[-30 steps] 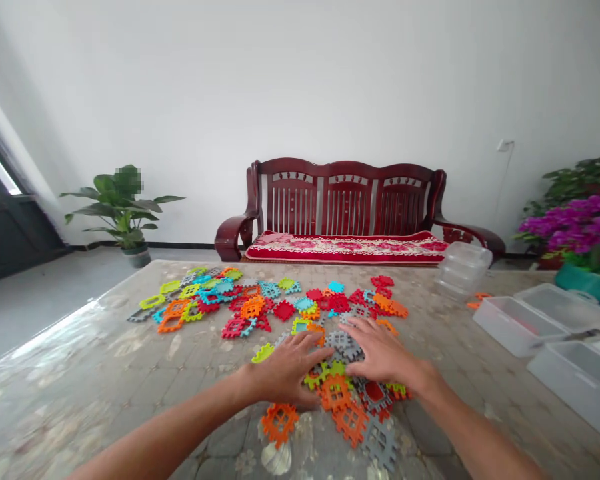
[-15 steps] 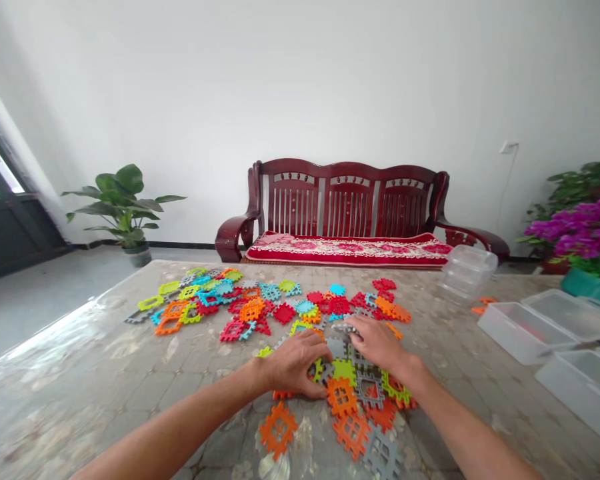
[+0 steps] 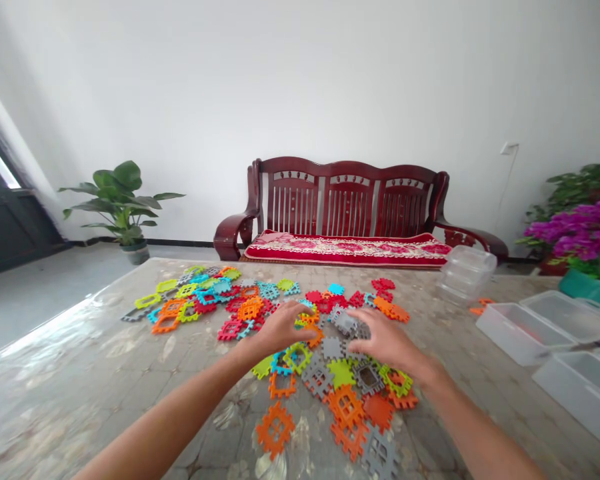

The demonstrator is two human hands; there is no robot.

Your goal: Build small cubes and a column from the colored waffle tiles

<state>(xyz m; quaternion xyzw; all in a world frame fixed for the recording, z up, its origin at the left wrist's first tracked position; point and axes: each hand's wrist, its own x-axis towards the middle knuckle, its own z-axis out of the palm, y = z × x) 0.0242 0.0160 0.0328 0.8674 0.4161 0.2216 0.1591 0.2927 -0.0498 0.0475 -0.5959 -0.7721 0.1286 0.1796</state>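
Observation:
In the head view, my left hand is over the middle of the spread of plastic interlocking tiles, fingers curved and apart from the thumb. Beside its fingertips lies an orange tile. To the right, my right hand has its thumb and fingers spread next to grey tiles; whether it touches one I cannot tell. Nearer me lie a lime green tile, a dark grey tile with a square opening and an orange window-patterned tile. The palms hide some tiles.
A heap of mixed-colour tiles lies at the left on the patterned tabletop. Clear plastic boxes stand at the right, with a stack of small clear containers behind. A wooden bench is beyond the table.
My left hand has moved away from me, off the near tiles, and uncovered blue, green and grey ones. My right hand has shifted slightly right, and its fingers have spread.

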